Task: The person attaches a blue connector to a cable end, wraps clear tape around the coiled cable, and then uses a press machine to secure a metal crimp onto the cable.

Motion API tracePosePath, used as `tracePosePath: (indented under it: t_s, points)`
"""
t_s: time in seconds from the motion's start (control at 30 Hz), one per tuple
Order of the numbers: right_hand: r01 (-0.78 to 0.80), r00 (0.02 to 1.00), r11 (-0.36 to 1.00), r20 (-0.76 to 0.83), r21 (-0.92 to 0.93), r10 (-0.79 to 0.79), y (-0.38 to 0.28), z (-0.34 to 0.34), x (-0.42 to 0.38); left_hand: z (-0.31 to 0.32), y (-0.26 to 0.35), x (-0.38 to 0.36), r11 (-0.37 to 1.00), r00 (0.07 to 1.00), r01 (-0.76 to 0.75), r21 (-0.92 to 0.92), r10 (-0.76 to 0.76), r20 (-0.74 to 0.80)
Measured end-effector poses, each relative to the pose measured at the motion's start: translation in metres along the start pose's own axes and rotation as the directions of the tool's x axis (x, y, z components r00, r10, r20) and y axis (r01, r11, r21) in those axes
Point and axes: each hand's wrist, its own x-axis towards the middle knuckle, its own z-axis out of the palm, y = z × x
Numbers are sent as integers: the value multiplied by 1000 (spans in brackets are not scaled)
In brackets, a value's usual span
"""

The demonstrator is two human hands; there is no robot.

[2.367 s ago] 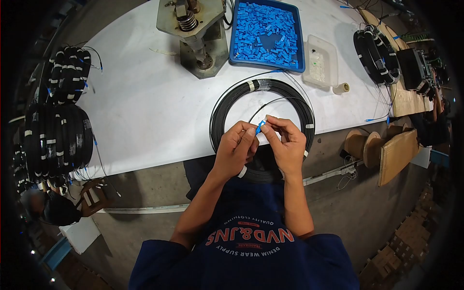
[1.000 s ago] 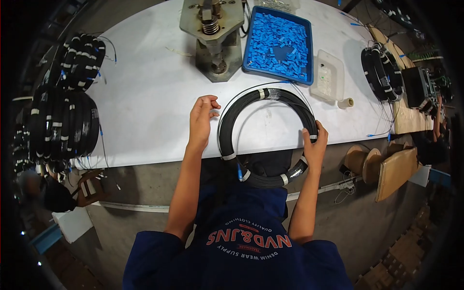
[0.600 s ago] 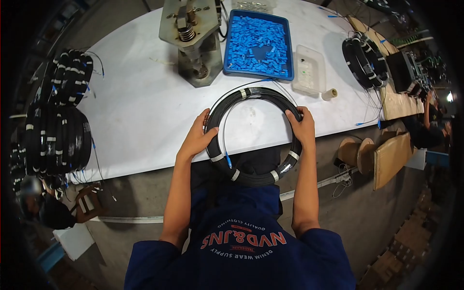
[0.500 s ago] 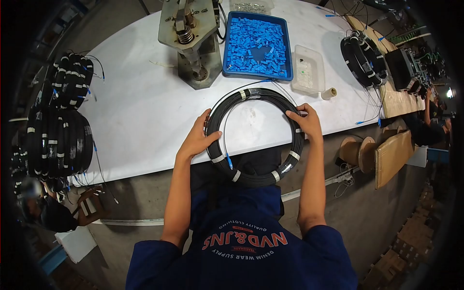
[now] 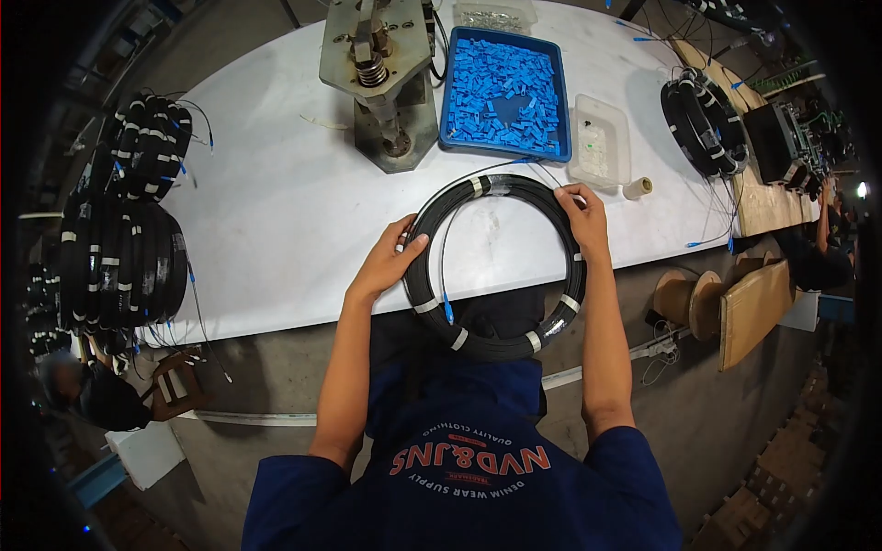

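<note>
A coil of black cable (image 5: 422, 275), bound with several whitish tape bands, is tilted against the table's front edge with its lower part over my lap. My left hand (image 5: 384, 264) grips its left side, thumb on the inner face and fingers around the outside. My right hand (image 5: 586, 223) is closed at the coil's upper right, fingertips pinched together by a thin loose cable. One blue connector (image 5: 448, 310) hangs inside the ring at lower left. Another blue connector (image 5: 525, 161) lies above the coil, by the tray's front edge.
Behind the coil stand a metal press (image 5: 395, 101), a blue tray (image 5: 445, 138) of blue connector parts, a clear plastic box (image 5: 602, 138) and a small roll (image 5: 637, 188). Stacked coils (image 5: 119, 262) sit at left, another coil (image 5: 698, 119) at right. Co-workers are at both sides.
My right hand has moved up along the coil and its fingers have drawn closer together. My left hand has slid slightly upward. The whole view has shifted a little.
</note>
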Motion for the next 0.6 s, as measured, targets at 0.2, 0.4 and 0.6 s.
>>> tracePosePath:
  t_s: [0.2, 0.4, 0.6]
  points:
    - [-51, 988, 945, -125, 323, 96, -2, 2, 3, -1, 0, 1, 993, 999, 44, -113, -46, -10]
    - [10, 979, 999, -204, 51, 1, 9, 6, 8, -1, -2, 1, 992, 998, 69, -104, -70, -7]
    - [17, 982, 957, -176, -289, -70, 3, 9, 2, 4, 7, -1, 1000, 1000, 16, -5, -16, -19]
